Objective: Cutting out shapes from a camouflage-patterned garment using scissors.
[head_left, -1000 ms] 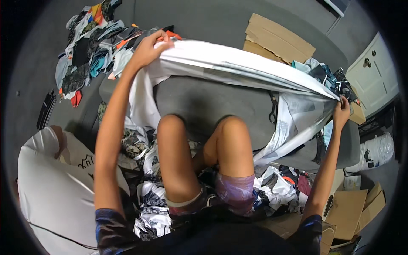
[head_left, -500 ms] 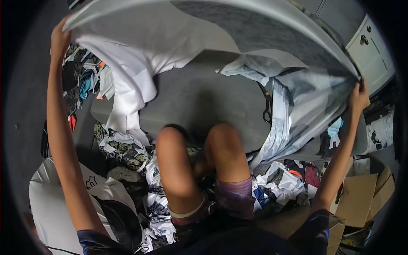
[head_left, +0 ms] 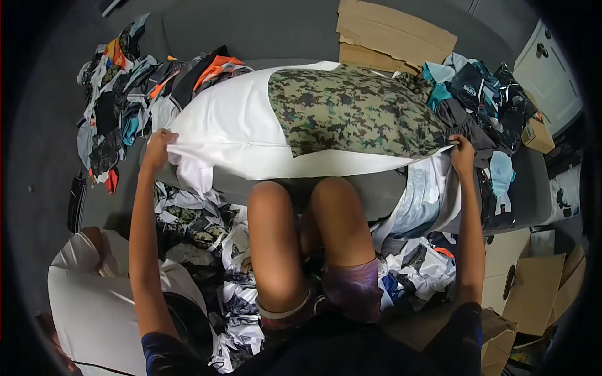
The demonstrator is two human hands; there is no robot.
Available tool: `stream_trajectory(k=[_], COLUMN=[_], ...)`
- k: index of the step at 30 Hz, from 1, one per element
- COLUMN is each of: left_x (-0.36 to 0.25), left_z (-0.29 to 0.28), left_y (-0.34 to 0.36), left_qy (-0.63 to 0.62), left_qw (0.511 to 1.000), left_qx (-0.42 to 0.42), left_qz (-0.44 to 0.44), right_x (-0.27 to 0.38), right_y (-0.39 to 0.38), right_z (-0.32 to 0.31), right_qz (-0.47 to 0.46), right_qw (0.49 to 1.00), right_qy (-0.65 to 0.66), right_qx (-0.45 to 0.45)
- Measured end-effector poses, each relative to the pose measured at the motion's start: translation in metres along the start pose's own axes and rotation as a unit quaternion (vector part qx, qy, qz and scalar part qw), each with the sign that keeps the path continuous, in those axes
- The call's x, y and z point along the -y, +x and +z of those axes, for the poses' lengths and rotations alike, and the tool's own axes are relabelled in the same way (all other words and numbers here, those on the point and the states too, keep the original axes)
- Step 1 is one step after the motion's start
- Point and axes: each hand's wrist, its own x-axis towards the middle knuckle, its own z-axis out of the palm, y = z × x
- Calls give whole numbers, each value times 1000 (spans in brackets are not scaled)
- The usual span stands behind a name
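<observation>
A wide piece of white fabric with a green camouflage panel (head_left: 357, 109) stretches across the grey padded surface in front of my knees. My left hand (head_left: 161, 145) is closed on its near left corner, where the white cloth (head_left: 232, 125) bunches into folds. At the near right corner, my right hand (head_left: 462, 152) pinches the edge beside the camouflage. Between the two hands the near edge runs fairly taut. Below the right corner hangs a pale blue-grey part of the cloth (head_left: 421, 191). The scissors seen earlier are hidden under the fabric.
Fabric scraps (head_left: 119, 94) pile up at the left, and dark and teal pieces (head_left: 476, 88) at the right. Flat cardboard (head_left: 392, 34) leans at the back. More scraps (head_left: 241, 313) cover the floor around my legs. An opened carton (head_left: 533, 294) stands at the lower right.
Both hands have come down and closer together, lowering the raised fabric onto the grey surface. Its camouflage side now faces up, and the cardboard and scraps behind have come into sight.
</observation>
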Motion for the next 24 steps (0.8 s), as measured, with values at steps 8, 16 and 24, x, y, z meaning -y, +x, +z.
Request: stream_trajectory(k=[8, 16, 24], left_x=[16, -54, -12], left_z=[24, 55, -49], left_y=[-41, -42, 115], left_qy=[49, 101, 102], left_qw=[994, 994, 973], left_qx=[81, -27, -208], left_qz=[-49, 16, -5], right_x=[-26, 15, 109], right_y=[-16, -25, 164], right_z=[13, 28, -45], right_qz=[-53, -221, -72], right_qw=[997, 965, 968], right_qy=[47, -134, -172], right_qx=[36, -38, -169])
